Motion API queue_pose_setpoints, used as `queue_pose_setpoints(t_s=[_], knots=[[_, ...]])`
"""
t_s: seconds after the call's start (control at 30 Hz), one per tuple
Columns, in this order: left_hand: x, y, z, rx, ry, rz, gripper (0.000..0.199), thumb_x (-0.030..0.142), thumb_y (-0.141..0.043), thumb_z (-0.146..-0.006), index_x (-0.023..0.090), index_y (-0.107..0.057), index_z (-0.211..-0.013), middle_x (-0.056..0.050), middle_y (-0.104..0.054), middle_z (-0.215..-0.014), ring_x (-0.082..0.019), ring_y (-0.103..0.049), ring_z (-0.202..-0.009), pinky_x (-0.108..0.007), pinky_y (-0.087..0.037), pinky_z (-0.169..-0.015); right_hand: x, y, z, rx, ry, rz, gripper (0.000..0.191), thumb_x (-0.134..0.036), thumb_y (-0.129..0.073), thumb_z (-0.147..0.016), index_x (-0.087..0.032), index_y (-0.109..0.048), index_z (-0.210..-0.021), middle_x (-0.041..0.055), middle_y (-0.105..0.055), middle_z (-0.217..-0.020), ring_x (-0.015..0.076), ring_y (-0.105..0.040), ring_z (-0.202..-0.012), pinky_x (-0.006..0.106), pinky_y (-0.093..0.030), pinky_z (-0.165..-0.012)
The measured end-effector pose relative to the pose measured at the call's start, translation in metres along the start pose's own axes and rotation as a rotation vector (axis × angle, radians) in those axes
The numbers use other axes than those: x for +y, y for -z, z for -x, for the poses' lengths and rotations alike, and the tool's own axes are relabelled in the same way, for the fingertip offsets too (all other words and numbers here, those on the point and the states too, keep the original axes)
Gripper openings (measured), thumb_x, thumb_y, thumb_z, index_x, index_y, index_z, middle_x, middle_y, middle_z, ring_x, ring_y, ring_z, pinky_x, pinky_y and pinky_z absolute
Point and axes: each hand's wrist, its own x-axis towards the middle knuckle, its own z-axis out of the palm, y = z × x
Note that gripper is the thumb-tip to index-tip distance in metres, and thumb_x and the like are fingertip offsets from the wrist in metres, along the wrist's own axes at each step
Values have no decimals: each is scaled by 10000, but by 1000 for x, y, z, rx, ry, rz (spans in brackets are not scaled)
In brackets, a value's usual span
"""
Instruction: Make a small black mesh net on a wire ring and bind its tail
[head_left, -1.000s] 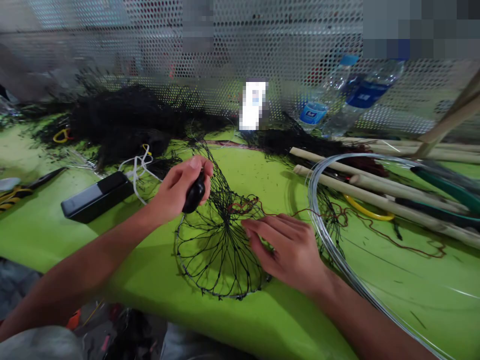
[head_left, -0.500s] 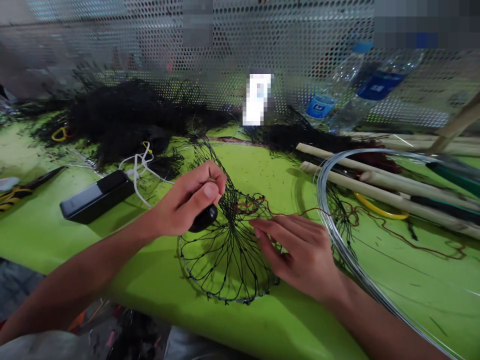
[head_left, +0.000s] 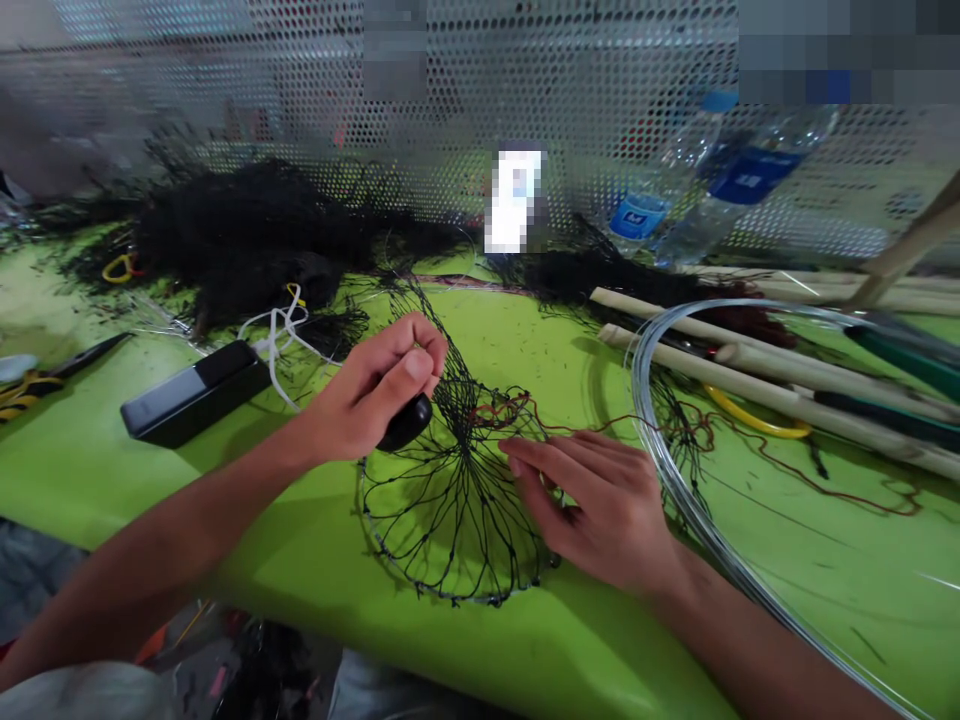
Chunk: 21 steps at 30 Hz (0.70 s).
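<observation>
My left hand (head_left: 390,385) is closed around a black, rounded handle-like object (head_left: 405,424), whose end shows below the thumb; the rest of it is hidden in the fist. Just under it lies a black knotted net (head_left: 465,455), gathered at the middle and spreading down to a wire ring (head_left: 420,592) on the table. My right hand (head_left: 592,500) is at the net's right side, thumb and forefinger tips pinched together beside the gathered strands. What they grip, if anything, is too small to make out. Brown-red thread (head_left: 499,408) is looped about the gathered part and trails right.
A coil of wire (head_left: 646,390) and wooden sticks (head_left: 705,375) lie at right, two plastic bottles (head_left: 754,180) behind. At left are a black power bank (head_left: 199,395), a white cable (head_left: 274,335) and pliers (head_left: 45,385). Piled black netting (head_left: 247,220) lines the perforated metal panel (head_left: 300,90).
My left hand has moved slightly up and left with the black object. My right hand keeps its pinch by the net, nearly still.
</observation>
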Motion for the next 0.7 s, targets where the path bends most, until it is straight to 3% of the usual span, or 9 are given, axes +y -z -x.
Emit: queue_pose_setpoints(t_s=[0.3,0.57,0.7], knots=[[1,0,1,26,-38,16,363,569,-482,-1084,233,-578,-984,-6,-507,-762,-138,-443,-645,-281,-368,-562,-1,-3,-2,20,-48,-7,120,-104,-646,-970,-190,-719,-1012,-46,-771,-706,80,-653,-516,260,-472,-540],[3,0,1,4,-54,-37,372,576,-469,-1087,232,-558,-976,2,-485,-735,-138,-446,-629,-304,-364,-567,-3,-3,0,34,-85,-6,112,-105,-632,-974,-191,-703,-964,-53,-718,-636,64,-535,-445,250,-411,-503],[10,-4,-1,23,-68,-46,382,581,-484,-1081,231,-546,-940,8,-493,-717,-130,-437,-612,-307,-366,-572,9,5,-17,-12,-277,-8,87,-227,-618,-1016,-199,-692,-979,-51,-682,-598,82,-555,-432,241,-406,-476]])
